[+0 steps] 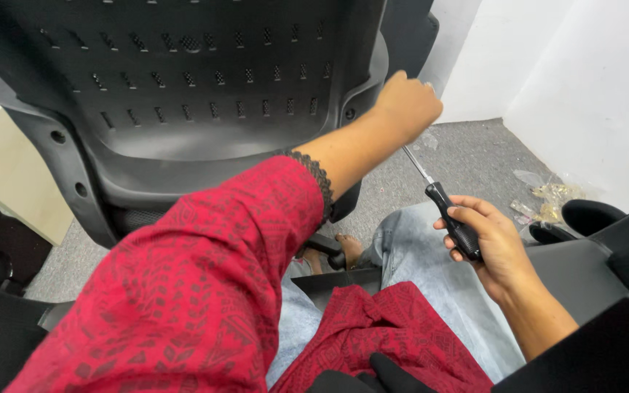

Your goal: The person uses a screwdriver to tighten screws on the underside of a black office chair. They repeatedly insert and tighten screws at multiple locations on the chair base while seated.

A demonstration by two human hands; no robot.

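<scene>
From the head view, the left hand (406,102) reaches forward across the lap to the right edge of a black chair backrest (183,80), a moulded plastic shell with rows of small slots; the fingers are curled in against that edge, though whether they pinch anything there I cannot tell, since the back of the hand hides them; the arm wears a red patterned sleeve (198,291) with a dark lace cuff at the forearm. The right hand (493,244) is closed around the black handle of a screwdriver (449,211), fingers wrapped over it and thumb along the top; its metal shaft runs up and to the left, the tip passing just under the left hand near the backrest edge, and the tip itself is hidden. The screwdriver sits above the person's knee in light blue jeans (416,255), between the backrest and the body. A black armrest part (584,215) lies to the right on a dark seat piece; beyond it, crumpled clear plastic wrapping (547,196) lies on the grey carpet (475,153) by the white wall.
</scene>
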